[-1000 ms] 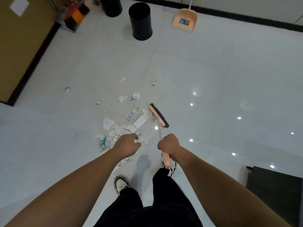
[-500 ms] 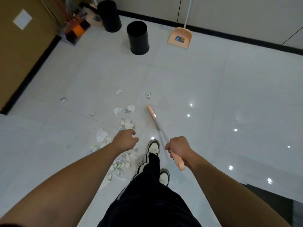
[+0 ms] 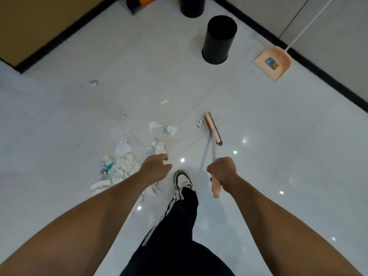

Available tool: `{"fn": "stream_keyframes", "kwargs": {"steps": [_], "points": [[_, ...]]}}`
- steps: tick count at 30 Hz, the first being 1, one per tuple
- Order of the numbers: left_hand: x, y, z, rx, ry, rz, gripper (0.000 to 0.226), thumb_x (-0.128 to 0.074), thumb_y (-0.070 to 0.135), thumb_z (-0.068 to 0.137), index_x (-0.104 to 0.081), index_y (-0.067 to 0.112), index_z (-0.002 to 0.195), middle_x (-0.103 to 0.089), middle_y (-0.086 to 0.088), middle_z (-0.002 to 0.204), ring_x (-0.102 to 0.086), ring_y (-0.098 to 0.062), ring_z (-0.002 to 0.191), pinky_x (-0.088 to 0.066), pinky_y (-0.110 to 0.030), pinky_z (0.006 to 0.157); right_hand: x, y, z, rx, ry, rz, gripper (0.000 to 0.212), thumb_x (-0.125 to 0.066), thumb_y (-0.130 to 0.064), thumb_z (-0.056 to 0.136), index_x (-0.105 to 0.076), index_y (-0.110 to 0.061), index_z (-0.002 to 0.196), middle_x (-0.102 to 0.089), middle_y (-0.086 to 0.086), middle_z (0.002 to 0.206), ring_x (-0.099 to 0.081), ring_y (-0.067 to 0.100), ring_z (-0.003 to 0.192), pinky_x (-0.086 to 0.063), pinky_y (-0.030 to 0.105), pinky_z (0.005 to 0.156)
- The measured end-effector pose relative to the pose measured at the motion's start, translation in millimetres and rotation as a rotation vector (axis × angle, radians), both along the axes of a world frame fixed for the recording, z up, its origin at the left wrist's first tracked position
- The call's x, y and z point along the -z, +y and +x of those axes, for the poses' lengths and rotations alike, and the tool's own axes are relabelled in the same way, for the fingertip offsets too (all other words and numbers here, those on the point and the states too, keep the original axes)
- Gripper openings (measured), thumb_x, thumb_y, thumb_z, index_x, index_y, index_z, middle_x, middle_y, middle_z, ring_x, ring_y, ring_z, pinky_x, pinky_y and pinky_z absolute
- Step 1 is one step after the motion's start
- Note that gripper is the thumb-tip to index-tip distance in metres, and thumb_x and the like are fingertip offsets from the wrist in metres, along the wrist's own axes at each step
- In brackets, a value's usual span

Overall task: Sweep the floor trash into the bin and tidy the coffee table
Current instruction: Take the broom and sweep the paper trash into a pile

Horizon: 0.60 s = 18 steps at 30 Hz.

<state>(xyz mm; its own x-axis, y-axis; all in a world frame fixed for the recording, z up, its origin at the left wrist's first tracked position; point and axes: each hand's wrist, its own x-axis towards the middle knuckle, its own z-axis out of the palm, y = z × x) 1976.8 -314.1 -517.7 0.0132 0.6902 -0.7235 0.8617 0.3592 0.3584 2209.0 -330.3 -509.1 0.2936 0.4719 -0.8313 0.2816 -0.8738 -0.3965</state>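
Observation:
My right hand (image 3: pixel 222 172) grips the peach handle of a broom (image 3: pixel 213 130), whose head rests on the white tile floor just right of a small paper scrap (image 3: pixel 199 123). My left hand (image 3: pixel 156 168) hangs over the floor with loosely curled fingers and holds nothing. A heap of crumpled white paper trash (image 3: pixel 121 166) lies to its left, with loose scraps (image 3: pixel 164 102) scattered further out. A black bin (image 3: pixel 219 39) stands upright at the back, and a peach dustpan (image 3: pixel 273 62) leans near the wall to its right.
A second black bin (image 3: pixel 192 5) stands behind the first. A brown cabinet (image 3: pixel 39 20) with a black base fills the upper left. A black skirting line (image 3: pixel 328 84) runs along the right wall. My foot in a white shoe (image 3: pixel 182 179) is between my hands.
The view has swung right and I have stepped forward. The broom head has moved away from the trash heap toward the small scrap. My left hand has stayed off the handle.

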Motion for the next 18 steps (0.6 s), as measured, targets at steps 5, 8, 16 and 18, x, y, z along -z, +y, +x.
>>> {"fn": "stream_keyframes", "kwargs": {"steps": [5,8,16,18], "points": [[0,-2,-44,-0.152,0.130,-0.089,0.042,-0.059,0.039,0.087,-0.059,0.023,0.126,-0.061,-0.005,0.130,-0.057,-0.024,0.114,-0.044,-0.027,0.088,-2,47,-47,-0.393,0.013,-0.019,0.010,-0.061,-0.002,0.075,-0.059,0.001,0.084,-0.065,0.017,0.083,-0.072,0.041,0.080,-0.055,0.038,0.060],[-7,1,-64,-0.287,0.137,-0.059,0.039,-0.060,0.040,0.088,-0.060,0.025,0.123,-0.063,-0.001,0.124,-0.059,-0.017,0.098,-0.040,-0.021,0.075,-7,55,-77,-0.633,0.029,-0.029,0.014,-0.064,-0.007,0.079,-0.061,-0.001,0.092,-0.063,0.011,0.083,-0.067,0.029,0.072,-0.050,0.026,0.054],[-28,7,-84,-0.521,0.103,-0.016,0.039,-0.058,0.038,0.090,-0.058,0.024,0.127,-0.061,-0.001,0.127,-0.057,-0.012,0.086,-0.041,-0.022,0.072,-47,88,-101,-0.718,0.198,-0.111,0.009,-0.063,0.000,0.079,-0.058,-0.005,0.074,-0.054,0.010,0.062,-0.051,0.019,0.046,-0.043,0.026,0.046],[-31,13,-81,-0.550,0.118,-0.014,0.040,-0.057,0.037,0.089,-0.059,0.024,0.127,-0.060,-0.002,0.128,-0.058,-0.018,0.101,-0.044,-0.024,0.079,-55,109,-89,-0.735,0.184,-0.094,0.013,-0.067,0.002,0.081,-0.062,-0.004,0.071,-0.054,0.011,0.060,-0.047,0.016,0.039,-0.038,0.024,0.041]]}}
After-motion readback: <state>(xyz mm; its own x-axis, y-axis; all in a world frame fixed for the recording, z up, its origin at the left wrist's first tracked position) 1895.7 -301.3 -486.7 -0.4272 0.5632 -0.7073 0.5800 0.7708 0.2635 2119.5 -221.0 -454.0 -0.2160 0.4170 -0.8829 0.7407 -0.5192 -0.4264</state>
